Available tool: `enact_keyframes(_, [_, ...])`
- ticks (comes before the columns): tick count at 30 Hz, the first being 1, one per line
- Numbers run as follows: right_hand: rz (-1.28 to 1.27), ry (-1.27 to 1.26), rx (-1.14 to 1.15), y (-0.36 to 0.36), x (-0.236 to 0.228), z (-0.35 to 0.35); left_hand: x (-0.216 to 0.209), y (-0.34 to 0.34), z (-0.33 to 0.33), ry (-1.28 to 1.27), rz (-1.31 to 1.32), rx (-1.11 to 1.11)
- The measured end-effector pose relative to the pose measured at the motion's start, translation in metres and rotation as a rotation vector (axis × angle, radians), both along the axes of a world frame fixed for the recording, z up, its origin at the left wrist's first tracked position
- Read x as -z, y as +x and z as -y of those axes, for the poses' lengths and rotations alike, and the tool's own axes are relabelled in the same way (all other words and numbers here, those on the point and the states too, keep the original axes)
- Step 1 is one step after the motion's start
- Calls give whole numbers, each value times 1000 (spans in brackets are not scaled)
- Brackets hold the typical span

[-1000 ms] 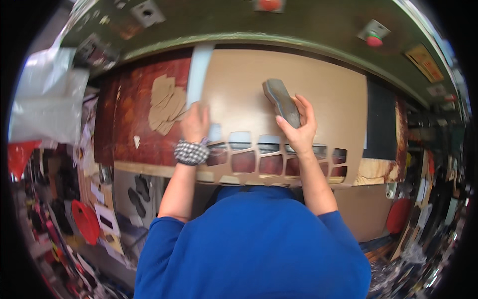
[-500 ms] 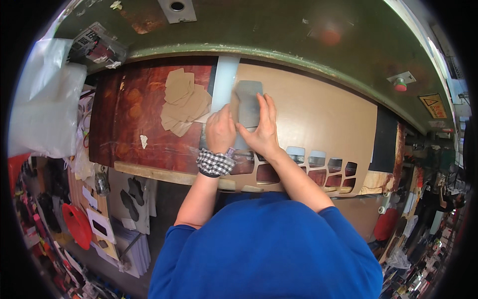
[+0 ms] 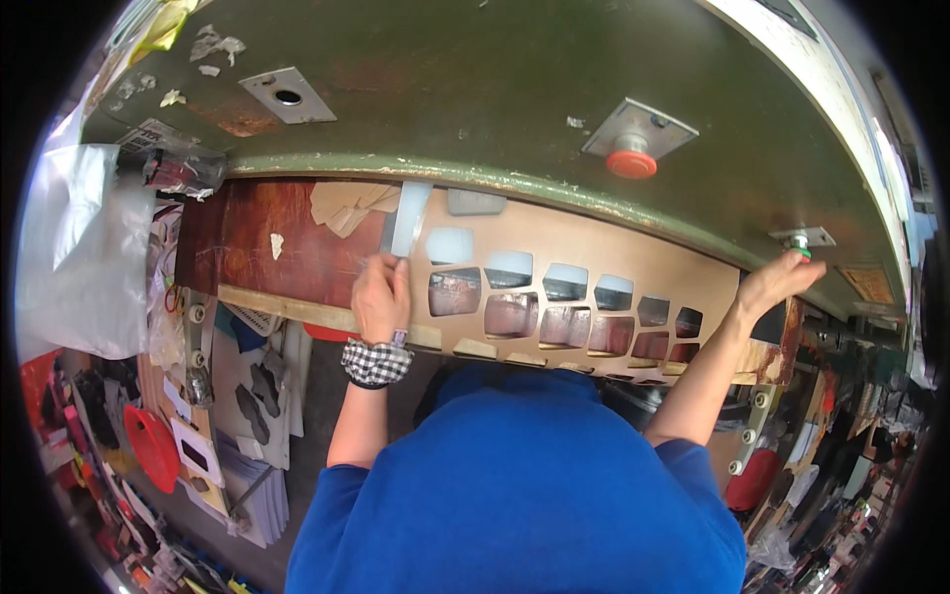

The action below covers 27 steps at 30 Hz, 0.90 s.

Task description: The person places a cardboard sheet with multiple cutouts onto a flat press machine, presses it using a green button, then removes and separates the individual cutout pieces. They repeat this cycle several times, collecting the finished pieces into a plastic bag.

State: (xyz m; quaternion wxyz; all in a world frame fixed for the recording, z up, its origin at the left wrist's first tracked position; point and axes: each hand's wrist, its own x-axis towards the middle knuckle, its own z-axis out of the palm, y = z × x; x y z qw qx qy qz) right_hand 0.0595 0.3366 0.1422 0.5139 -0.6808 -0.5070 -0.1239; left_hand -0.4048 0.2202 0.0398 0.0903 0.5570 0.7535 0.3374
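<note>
Worker in blue shirt (image 3: 524,485) at green machine (image 3: 445,99): left hand (image 3: 380,305), fingers bent and bunched, at left edge of perforated tan sheet (image 3: 564,238); whether pinching, cannot tell. Right hand (image 3: 774,283), fingers extended close together, at machine-front button (image 3: 799,244). Sheet lies partly over red board (image 3: 297,262), grey block (image 3: 475,204) near far edge. Yellow label (image 3: 867,285) at right, print too small to read.

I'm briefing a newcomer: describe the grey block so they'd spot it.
Below the green machine front lies a tan sheet with holes. Along its far visible edge, right of the pale blue strip, sits the grey block, solid unlike the holes.
</note>
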Motion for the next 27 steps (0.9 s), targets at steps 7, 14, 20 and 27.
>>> enact_keyframes(7, [-46, 247, 22, -1, 26, -32, 27, 6, -47, -52, -53, 26])
enact_keyframes(14, [220, -74, -1, 1, 67, 35, 25, 9, -57, 59, -12, -13])
enact_keyframes(20, [291, -445, -88, -44, 148, 77, 44, 15, -38, 49, 76, -62])
enact_keyframes(27, [-318, -236, -296, -89, 117, 68, 60, 8, 14, 109, 109, 41])
